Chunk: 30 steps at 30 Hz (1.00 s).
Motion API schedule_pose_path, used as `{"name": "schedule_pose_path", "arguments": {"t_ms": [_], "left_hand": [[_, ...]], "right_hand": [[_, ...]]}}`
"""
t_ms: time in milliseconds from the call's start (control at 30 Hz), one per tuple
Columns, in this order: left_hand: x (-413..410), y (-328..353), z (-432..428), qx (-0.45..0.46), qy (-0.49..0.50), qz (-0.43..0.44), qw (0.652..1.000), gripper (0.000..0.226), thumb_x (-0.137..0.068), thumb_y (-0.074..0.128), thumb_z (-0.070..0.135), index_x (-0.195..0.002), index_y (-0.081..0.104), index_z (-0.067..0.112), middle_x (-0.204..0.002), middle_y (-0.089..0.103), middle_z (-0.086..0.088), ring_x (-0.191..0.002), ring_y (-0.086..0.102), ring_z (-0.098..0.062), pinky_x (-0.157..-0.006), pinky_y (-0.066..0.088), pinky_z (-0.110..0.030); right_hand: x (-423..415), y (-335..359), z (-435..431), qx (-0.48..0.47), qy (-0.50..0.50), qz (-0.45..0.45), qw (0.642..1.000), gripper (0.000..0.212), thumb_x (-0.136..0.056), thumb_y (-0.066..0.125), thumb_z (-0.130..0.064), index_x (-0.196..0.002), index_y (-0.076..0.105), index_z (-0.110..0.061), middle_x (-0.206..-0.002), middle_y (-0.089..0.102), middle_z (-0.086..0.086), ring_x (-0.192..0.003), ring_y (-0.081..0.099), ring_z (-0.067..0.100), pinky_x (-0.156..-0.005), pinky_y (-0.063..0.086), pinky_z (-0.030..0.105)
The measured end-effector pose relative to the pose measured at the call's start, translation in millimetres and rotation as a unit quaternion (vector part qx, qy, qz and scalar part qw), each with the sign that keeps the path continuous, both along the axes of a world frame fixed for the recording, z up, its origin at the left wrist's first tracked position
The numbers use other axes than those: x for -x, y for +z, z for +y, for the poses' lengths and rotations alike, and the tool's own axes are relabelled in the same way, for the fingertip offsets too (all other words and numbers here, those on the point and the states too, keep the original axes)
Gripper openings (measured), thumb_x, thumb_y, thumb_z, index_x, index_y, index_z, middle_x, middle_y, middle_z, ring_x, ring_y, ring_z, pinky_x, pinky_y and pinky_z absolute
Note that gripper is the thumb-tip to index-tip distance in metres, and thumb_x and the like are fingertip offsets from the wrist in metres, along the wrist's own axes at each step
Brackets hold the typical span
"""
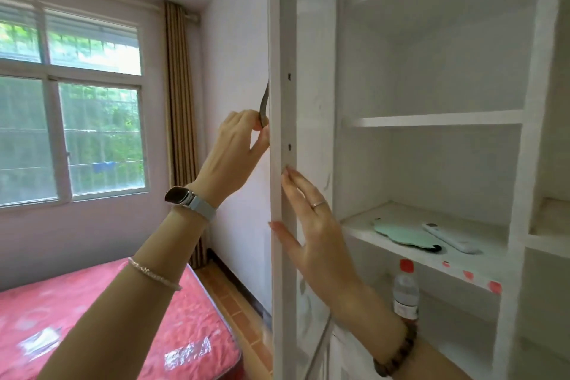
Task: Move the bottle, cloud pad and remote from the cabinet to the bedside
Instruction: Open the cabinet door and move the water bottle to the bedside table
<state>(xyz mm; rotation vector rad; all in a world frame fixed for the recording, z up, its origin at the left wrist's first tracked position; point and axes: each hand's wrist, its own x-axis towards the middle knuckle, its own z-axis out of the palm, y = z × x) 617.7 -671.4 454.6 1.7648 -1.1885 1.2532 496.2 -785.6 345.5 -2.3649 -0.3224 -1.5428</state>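
Here we are at the white cabinet (pixel 524 163), its door (pixel 285 40) swung out and standing edge-on to us. The left hand (pixel 234 145) is up on the outer side of that door, fingers curled tight round the slim metal handle (pixel 264 105), with a watch (pixel 182 196) showing on the wrist. The right hand (pixel 314 225) lies flat against the door's inner side, fingers straight and together, fingertips on the edge strip, holding nothing; a beaded bracelet (pixel 398 355) sits on that wrist. Inside, all three things are on the shelves. The mint-green cloud pad (pixel 404 236) lies flat on the middle shelf (pixel 462 268), and the white remote (pixel 447 236) lies just beside it on the right, angled. One level down, the clear bottle (pixel 405 290) with the red cap stands upright, close behind the right forearm. Off to the left, well apart from the cabinet, the bed (pixel 92 318) shows its red patterned cover, under the window (pixel 71 102) with a striped curtain (pixel 180 102) drawn to its right side.
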Motion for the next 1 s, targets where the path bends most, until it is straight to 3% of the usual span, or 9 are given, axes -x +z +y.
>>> {"name": "schedule_pose_path", "arguments": {"t_ms": [300,433,600,833,1000], "left_hand": [[-55.4,6.2,49.9,-0.068,0.060,0.076,0.993,0.021,-0.090,0.021,0.038,-0.082,0.032,0.022,-0.072,0.032,0.015,-0.066,0.032,-0.006,-0.069,0.030,-0.030],[-84.2,11.8,60.6,-0.073,0.086,0.136,0.984,0.020,-0.096,0.029,0.026,-0.081,0.037,0.017,-0.080,0.044,0.003,-0.072,0.040,-0.021,-0.071,0.044,-0.042],[-107.8,12.0,66.4,-0.079,0.087,0.148,0.982,0.037,-0.089,0.021,0.049,-0.092,0.045,0.021,-0.092,0.053,0.003,-0.082,0.046,-0.016,-0.081,0.047,-0.044],[-120.9,6.6,64.6,-0.069,0.070,0.109,0.989,0.014,-0.096,0.031,0.016,-0.087,0.042,0.018,-0.078,0.043,0.012,-0.074,0.039,-0.012,-0.079,0.046,-0.048],[-118.1,3.4,63.5,-0.060,0.071,0.107,0.990,0.023,-0.095,0.031,0.022,-0.097,0.052,0.012,-0.092,0.060,-0.009,-0.085,0.054,-0.025,-0.080,0.050,-0.047]], "right_hand": [[-80.2,3.6,42.0,0.059,0.011,0.047,0.997,0.083,-0.082,0.073,-0.011,-0.150,0.026,-0.012,-0.158,0.023,0.002,-0.146,0.023,0.015,-0.118,0.027,0.032],[-114.0,2.6,57.4,0.057,0.003,0.049,0.997,0.086,-0.078,0.075,-0.003,-0.150,0.028,-0.010,-0.158,0.024,0.004,-0.146,0.024,0.018,-0.117,0.028,0.033],[-137.2,-0.9,68.3,0.045,-0.022,0.038,0.998,0.088,-0.075,0.078,-0.004,-0.149,0.030,-0.010,-0.157,0.026,0.003,-0.145,0.025,0.019,-0.114,0.027,0.031],[-138.3,-1.3,65.1,0.040,-0.012,0.044,0.998,0.089,-0.076,0.078,-0.009,-0.150,0.028,-0.014,-0.158,0.024,0.000,-0.145,0.025,0.017,-0.115,0.021,0.029],[-129.1,2.5,60.9,0.053,0.003,0.068,0.996,0.084,-0.083,0.071,-0.010,-0.151,0.023,-0.016,-0.160,0.017,-0.002,-0.147,0.018,0.015,-0.118,0.011,0.027]]}}
